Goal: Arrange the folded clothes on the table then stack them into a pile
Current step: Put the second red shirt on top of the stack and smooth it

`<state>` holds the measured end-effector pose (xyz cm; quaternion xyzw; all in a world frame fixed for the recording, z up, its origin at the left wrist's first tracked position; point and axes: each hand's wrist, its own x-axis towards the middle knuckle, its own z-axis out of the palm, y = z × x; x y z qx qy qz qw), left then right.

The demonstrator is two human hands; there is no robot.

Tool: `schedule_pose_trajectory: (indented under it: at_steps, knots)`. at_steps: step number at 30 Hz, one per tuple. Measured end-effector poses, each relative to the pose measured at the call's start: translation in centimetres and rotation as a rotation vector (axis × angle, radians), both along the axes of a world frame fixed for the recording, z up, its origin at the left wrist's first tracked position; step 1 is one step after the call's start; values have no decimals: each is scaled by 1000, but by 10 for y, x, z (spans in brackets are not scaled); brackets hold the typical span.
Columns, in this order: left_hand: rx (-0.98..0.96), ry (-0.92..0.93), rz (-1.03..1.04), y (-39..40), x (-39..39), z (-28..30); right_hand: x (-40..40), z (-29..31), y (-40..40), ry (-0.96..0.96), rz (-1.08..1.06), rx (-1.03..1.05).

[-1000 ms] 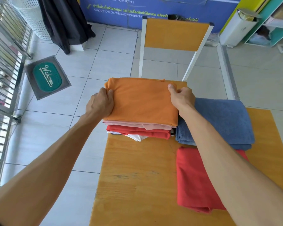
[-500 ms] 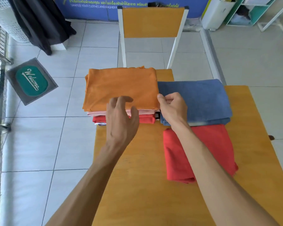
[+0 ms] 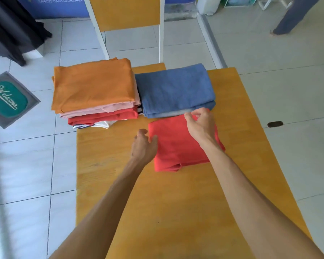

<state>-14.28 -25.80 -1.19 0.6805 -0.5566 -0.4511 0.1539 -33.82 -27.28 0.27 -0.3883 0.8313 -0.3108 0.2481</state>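
Wooden table (image 3: 176, 202) bears red folded cloth (image 3: 178, 144), near blue one (image 3: 174, 86). Left hand (image 3: 143, 146) fingers curl at its left edge, tips hidden; right hand (image 3: 201, 126) pinches far edge. Pile's (image 3: 94, 90) lower layers barely visible.

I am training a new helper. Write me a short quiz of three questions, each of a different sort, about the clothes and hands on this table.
1. True or false: the orange cloth lies on top of the pile.
2. Which cloth does the right hand pinch? A) blue cloth B) red cloth C) orange cloth
3. Fill in: the left hand touches the ___ edge of the red cloth.

Key: 1 true; 2 B; 3 left
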Motion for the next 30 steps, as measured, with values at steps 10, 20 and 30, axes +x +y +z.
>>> schedule_pose_trajectory:
  at_steps: [10, 20, 30]
  knots:
    - [228, -113, 245, -3, -33, -19, -59, -27, 35, -1, -71, 349]
    - [283, -34, 269, 35, -11, -18, -49, -28, 61, -464, 51, 313]
    - [90, 89, 366, 59, 34, 8, -16, -4, 57, -414, 302, 252]
